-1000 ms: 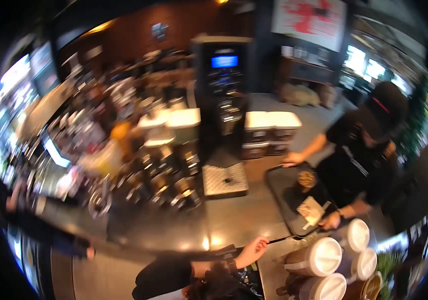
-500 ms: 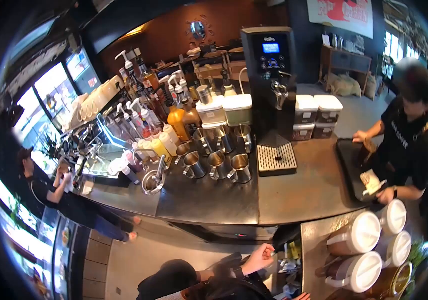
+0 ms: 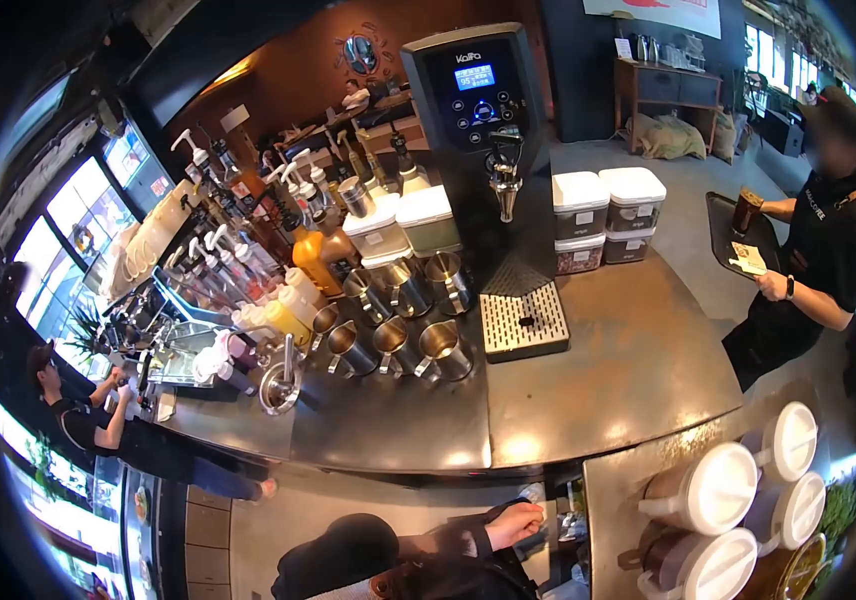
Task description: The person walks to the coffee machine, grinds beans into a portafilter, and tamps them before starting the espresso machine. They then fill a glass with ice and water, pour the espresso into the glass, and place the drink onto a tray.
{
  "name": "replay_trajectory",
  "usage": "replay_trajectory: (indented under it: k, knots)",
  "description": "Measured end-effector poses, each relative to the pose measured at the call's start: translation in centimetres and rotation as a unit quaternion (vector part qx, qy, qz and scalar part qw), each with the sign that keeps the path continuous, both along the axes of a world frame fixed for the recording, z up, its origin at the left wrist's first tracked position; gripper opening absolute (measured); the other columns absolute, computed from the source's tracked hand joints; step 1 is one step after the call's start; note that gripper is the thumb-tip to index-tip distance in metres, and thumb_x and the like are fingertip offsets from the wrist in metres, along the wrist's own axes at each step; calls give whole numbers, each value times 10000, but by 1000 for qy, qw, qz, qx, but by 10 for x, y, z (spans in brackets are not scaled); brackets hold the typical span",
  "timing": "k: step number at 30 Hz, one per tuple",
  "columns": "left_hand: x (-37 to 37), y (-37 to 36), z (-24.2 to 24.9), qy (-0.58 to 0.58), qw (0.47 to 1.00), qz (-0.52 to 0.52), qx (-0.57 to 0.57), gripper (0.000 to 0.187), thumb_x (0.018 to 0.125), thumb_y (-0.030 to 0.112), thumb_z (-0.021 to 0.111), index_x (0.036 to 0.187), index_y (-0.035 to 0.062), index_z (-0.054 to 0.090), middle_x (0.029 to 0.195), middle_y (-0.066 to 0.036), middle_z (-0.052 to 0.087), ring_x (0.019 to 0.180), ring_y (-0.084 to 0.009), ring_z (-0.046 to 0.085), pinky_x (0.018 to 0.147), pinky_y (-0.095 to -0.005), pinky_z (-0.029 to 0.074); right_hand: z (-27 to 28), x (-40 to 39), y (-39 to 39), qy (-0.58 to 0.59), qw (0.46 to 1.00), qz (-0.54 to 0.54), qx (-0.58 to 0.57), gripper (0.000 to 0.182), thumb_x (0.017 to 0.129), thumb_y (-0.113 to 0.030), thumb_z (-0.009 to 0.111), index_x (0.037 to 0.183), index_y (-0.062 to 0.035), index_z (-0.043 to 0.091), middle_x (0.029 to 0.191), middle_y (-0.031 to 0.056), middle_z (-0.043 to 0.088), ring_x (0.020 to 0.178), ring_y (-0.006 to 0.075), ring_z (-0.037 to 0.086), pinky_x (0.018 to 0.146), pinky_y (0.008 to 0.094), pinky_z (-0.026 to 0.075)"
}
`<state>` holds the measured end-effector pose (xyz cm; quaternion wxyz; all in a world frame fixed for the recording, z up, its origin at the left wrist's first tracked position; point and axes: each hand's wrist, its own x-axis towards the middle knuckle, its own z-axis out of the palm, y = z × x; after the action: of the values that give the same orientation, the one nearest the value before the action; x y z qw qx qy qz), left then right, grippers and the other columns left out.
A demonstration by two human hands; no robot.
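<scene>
My left hand [image 3: 516,525] reaches in from the lower middle, below the counter edge, in a dark sleeve. Its fingers are curled together; whatever they may hold is too small to make out. Just right of it, an open storage space [image 3: 572,525] under the side counter shows several small packets, partly hidden. My right hand is out of view.
Several white-lidded pitchers [image 3: 713,488] stand on the right counter. Steel milk jugs [image 3: 445,350] are grouped on the main counter, left of a Kaffa dispenser [image 3: 476,100] and its drip tray [image 3: 525,318]. Beyond it, a co-worker [image 3: 823,240] carries a black tray [image 3: 748,258].
The co-worker at right has lifted the tray off the counter and stepped back. My left hand has moved slightly left and down. My right hand has left the view, which has turned.
</scene>
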<state>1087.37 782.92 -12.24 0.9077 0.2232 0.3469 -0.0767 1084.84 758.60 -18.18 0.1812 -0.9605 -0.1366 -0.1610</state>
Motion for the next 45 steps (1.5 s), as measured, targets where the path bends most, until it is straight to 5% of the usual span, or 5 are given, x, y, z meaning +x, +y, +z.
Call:
replay_trajectory:
  k: [14,18,22,41,45]
  knots:
    - [18,123,-48,81,895,99,-427,353,773,-22,498,1125,-7,490,1116,-144,545,1033,-241,522,893,-333,439,17,68,28,-3,999,54,4,566,731,-330,456,1234,-71,473,1304,140,446,1224,331,375,1001,505,186]
    - [-7,134,-195,62,713,159,-680,415,776,-43,455,1190,-5,453,1199,-168,485,1142,-258,455,951,-352,404,19,80,35,-13,998,61,20,579,720,-334,463,1233,-66,472,1305,142,443,1226,334,369,1006,510,175]
    - [41,138,-6,165,762,154,-606,394,804,-1,433,1198,-7,444,1208,-173,478,1154,-272,453,972,-367,393,22,87,38,-18,997,69,15,591,710,-339,470,1232,-61,471,1305,144,440,1229,337,363,1011,515,165]
    - [39,138,-33,-100,817,-110,-558,429,731,-3,481,1153,-68,442,1144,-164,505,1059,-215,505,963,-306,390,-74,-30,-27,-83,950,-300,-10,653,660,-362,503,1227,-39,468,1307,154,427,1243,352,334,1033,538,113]
    - [15,137,-22,-66,950,26,-304,430,729,48,471,1132,-97,426,1096,-172,516,1020,-241,512,909,-299,419,-2,-23,9,-73,946,-315,3,659,624,-296,545,1221,-26,471,1308,159,409,1243,360,315,1033,538,103]
